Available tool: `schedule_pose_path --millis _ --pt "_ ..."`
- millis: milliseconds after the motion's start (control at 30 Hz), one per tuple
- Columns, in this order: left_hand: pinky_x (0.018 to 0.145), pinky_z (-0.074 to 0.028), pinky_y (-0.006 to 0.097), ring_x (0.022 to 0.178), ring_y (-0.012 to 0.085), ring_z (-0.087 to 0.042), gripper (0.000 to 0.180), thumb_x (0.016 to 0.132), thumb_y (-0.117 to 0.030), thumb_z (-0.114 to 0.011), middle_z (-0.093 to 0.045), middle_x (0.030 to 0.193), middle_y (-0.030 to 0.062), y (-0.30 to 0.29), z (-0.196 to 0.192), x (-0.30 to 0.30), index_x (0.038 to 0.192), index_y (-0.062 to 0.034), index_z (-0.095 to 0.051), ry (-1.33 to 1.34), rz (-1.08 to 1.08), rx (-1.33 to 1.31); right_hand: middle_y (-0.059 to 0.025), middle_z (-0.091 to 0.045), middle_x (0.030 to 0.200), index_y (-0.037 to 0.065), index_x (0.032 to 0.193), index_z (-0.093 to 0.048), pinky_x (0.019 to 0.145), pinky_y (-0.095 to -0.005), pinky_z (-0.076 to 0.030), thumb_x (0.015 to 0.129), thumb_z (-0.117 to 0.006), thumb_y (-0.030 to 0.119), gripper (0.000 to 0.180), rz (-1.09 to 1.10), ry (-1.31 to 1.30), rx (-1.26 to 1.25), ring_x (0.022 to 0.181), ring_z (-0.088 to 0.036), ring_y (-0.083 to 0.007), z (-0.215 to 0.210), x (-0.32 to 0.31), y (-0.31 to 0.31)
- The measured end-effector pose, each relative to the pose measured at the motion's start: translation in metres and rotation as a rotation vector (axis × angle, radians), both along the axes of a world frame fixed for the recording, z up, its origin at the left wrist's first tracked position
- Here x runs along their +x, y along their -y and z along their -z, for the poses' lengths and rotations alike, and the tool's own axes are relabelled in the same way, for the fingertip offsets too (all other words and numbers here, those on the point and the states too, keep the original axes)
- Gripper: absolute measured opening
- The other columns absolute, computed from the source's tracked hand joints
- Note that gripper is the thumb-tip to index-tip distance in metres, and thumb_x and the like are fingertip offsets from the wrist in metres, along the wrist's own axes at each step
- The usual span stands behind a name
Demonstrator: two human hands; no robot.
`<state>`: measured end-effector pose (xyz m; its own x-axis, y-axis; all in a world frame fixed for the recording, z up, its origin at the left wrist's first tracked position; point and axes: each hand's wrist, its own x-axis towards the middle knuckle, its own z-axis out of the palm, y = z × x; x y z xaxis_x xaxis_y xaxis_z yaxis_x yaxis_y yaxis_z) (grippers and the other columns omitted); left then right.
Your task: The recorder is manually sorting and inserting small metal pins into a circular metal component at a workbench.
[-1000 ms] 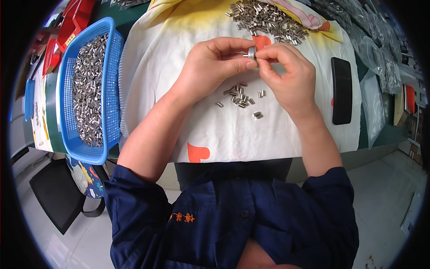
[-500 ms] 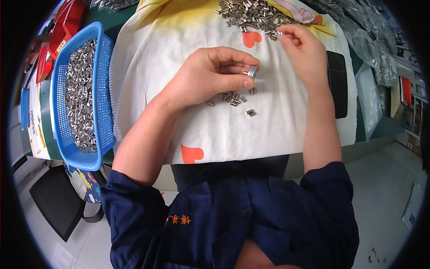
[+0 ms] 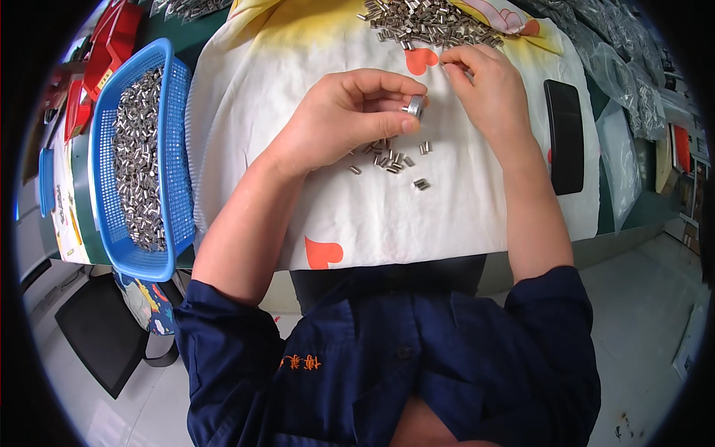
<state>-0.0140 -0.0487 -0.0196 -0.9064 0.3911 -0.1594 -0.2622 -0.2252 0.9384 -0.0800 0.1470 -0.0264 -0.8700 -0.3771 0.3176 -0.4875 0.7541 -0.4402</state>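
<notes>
a small metal ring (image 3: 415,106) is being pinched in the left hand (image 3: 350,112) over the white cloth (image 3: 268,112); the right hand (image 3: 488,86) is pinching at the pin pile (image 3: 428,18), best taking just one.

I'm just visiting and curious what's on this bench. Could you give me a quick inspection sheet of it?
Surface: white cloth with red hearts spread over the table.
Job's things: small metal ring pinched in the left hand; big pile of metal pins at the far edge; small cluster of pins under the hands.
Clutter: blue basket full of pins at left; black phone at right; clear bags.
Hands: left grips the ring; right hand reaches to the pile's edge.
Cables: nothing seen.
Surroundings: grey floor, black stool.
</notes>
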Motion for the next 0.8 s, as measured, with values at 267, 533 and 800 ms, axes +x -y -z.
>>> schedule_pose_path --millis 267,533,800 --pt "0.076 -0.048 0.020 0.083 0.0070 -0.058 0.032 0.076 -0.002 -0.065 -0.062 0.093 0.0037 -0.004 0.001 -0.001 0.107 0.0013 -0.057 -0.015 -0.015 0.008 -0.0071 -0.059 0.074 0.006 0.077 -0.060 0.068 -0.0358 -0.046 0.073 -0.057 0.010 0.007 0.041 0.039 0.042 0.075 -0.056 -0.0257 -0.003 -0.005 -0.008" --pt "0.080 -0.047 0.024 0.088 0.0109 -0.058 0.032 0.078 -0.002 -0.063 -0.062 0.098 0.0060 -0.002 -0.001 -0.001 0.108 0.0005 -0.055 -0.015 -0.033 -0.002 -0.0051 -0.060 0.076 0.006 0.081 -0.061 0.069 -0.0314 -0.046 0.072 -0.057 0.006 0.009 0.022 -0.004 -0.083 0.074 -0.057 -0.0207 -0.003 -0.007 -0.006" --pt "0.079 -0.047 0.024 0.086 0.0107 -0.058 0.033 0.078 -0.002 -0.063 -0.061 0.095 0.0062 -0.002 0.004 -0.002 0.110 0.0021 -0.054 -0.002 -0.092 0.111 0.0015 -0.056 0.076 0.001 0.083 -0.061 0.065 -0.0194 -0.043 0.076 -0.055 -0.001 0.009 -0.363 0.705 -0.816 0.073 -0.052 -0.0064 -0.021 0.027 0.008"
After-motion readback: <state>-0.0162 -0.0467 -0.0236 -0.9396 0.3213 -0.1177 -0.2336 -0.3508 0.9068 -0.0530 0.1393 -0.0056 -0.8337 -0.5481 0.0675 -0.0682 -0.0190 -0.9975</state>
